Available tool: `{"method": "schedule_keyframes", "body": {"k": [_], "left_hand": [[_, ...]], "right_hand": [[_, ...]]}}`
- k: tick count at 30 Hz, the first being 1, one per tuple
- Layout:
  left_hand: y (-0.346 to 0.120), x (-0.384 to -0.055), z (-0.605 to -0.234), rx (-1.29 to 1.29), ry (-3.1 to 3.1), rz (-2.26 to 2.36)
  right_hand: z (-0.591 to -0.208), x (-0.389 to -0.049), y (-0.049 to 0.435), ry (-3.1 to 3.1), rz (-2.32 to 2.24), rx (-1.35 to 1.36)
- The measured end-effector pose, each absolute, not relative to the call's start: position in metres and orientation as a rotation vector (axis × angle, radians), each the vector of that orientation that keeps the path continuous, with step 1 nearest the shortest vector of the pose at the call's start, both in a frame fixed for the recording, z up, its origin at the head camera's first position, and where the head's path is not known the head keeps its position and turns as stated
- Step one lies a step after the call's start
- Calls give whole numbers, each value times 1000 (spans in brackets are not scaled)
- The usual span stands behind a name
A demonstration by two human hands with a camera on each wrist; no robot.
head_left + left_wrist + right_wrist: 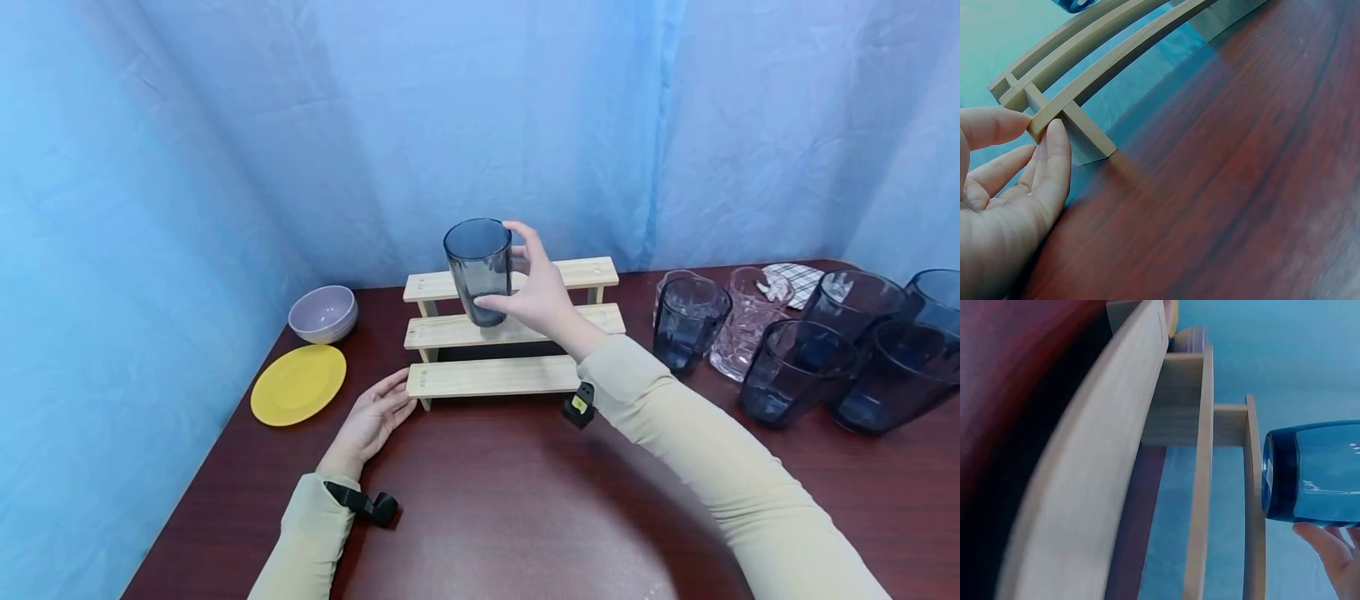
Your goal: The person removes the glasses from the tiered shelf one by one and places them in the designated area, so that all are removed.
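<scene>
A three-tier wooden rack (487, 377) stands at the middle of the table, in front of the curtain. My right hand (546, 298) grips a dark blue-grey drinking glass (474, 271) from its right side, thumb near the base and fingers near the rim. The glass is upright, over the upper tiers; in the right wrist view its base (1279, 475) is right by the top board, and whether they touch I cannot tell. With thumb and fingers my left hand (372, 421) pinches the left end of the lowest board (1054, 115).
At the left lie a yellow plate (298, 385) and a lilac bowl (324, 317). Several dark blue glasses (798, 375) stand at the right, with clear glasses (738, 337) among them. Behind these is a white checked round item (797, 279). A blue curtain (465, 125) hangs behind.
</scene>
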State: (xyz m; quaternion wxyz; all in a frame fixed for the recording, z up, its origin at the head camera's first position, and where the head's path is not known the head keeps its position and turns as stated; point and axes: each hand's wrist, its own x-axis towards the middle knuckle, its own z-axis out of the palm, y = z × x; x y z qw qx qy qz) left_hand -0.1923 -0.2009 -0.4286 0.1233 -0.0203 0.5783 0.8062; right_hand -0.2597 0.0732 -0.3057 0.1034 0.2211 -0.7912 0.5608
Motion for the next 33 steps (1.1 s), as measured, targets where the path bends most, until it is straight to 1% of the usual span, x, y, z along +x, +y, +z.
{"method": "schedule_keyframes", "body": {"k": [14, 19, 27, 33], "left_hand": [[-202, -192, -428, -70, 1655, 2374], [-202, -192, -428, -40, 1670, 2363], [-202, -193, -429, -49, 1661, 2367], [-203, -193, -428, -45, 1650, 2380]], "right_hand": [[-319, -223, 107, -2286, 1893, 663], [-325, -209, 122, -2293, 1849, 683], [-333, -190, 148, -2339, 1760, 645], [-334, -179, 165, -2270, 1792, 718]]}}
